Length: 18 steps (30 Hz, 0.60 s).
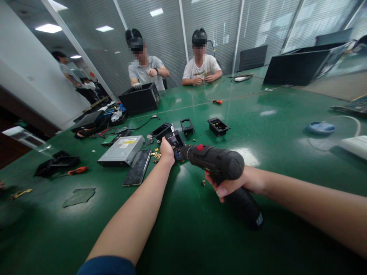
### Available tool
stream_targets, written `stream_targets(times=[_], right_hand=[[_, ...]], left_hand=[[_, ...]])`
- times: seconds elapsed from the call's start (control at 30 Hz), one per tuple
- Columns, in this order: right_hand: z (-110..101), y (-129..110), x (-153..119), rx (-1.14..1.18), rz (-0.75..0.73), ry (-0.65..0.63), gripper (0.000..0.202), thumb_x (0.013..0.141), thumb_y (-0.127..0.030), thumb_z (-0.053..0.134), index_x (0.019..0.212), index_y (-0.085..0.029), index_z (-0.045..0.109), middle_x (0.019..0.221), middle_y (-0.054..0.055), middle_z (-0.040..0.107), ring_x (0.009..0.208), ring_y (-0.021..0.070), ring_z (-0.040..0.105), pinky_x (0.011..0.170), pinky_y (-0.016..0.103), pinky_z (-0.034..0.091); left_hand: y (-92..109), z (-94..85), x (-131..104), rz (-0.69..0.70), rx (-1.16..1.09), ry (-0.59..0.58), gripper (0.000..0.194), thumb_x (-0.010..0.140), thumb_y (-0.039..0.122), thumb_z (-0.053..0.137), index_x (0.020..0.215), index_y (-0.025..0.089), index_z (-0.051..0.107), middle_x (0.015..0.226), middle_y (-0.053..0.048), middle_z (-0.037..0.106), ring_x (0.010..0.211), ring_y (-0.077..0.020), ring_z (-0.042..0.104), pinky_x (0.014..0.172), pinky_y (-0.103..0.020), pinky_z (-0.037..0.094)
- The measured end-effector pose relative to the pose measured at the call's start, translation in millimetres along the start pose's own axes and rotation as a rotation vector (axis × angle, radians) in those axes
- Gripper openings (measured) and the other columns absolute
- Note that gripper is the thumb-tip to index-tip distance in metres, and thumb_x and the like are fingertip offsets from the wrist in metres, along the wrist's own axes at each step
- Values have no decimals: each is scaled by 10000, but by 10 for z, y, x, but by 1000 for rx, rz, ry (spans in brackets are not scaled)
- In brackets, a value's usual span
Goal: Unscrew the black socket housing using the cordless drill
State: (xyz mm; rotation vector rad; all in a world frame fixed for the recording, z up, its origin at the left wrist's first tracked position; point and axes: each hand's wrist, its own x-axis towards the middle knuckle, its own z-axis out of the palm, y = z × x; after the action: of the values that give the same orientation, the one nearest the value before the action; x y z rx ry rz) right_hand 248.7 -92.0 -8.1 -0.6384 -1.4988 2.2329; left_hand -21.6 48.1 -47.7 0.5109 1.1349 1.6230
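Observation:
A black cordless drill is gripped in my right hand, its nose pointing left. Its tip meets or nearly meets a black plastic housing, which my left hand holds at its left side. Just behind the housing lies a black open box. A black frame and a black socket-like box with brass parts inside rest farther right. Small brass pieces are scattered left of my left hand, and a small screw lies in front of the drill.
On the green table, a silver disc drive, a dark flat panel and an orange screwdriver lie left. An orange-handled tool lies farther back. Two people sit opposite; one reaches into a black case.

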Motion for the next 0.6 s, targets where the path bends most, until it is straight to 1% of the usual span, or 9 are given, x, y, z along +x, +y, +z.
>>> stream_targets(times=[0.1, 0.27, 0.43, 0.6], right_hand=[[14, -12, -14, 5, -1, 19, 625, 632, -414, 1225, 962, -175, 750, 832, -22, 769, 667, 167, 763, 644, 311, 696], [13, -18, -8, 10, -6, -2, 608, 640, -407, 1214, 953, -180, 745, 804, -28, 768, 654, 165, 755, 639, 303, 677], [-1, -16, -9, 31, 7, 2, 612, 611, -375, 1226, 953, -176, 758, 819, -20, 777, 671, 170, 766, 652, 304, 679], [-4, -6, -11, 18, 1, -7, 616, 631, -412, 1220, 946, -184, 743, 806, -29, 759, 664, 169, 756, 641, 307, 673]], left_hand=[[-2, -1, 0, -2, 0, -2, 404, 1141, 438, 498, 890, 225, 733, 808, -90, 784, 980, -324, 914, 919, -430, 756], [-14, -34, 41, -1, -3, -8, 364, 1115, 454, 533, 916, 231, 742, 824, -74, 791, 985, -323, 915, 928, -431, 756], [-28, -44, 53, -3, -12, -32, 365, 1108, 488, 553, 938, 234, 751, 867, -101, 831, 1003, -348, 921, 896, -455, 762], [-34, -53, 57, 4, -15, -26, 357, 1115, 451, 525, 914, 247, 739, 785, -65, 770, 1002, -329, 924, 914, -432, 757]])
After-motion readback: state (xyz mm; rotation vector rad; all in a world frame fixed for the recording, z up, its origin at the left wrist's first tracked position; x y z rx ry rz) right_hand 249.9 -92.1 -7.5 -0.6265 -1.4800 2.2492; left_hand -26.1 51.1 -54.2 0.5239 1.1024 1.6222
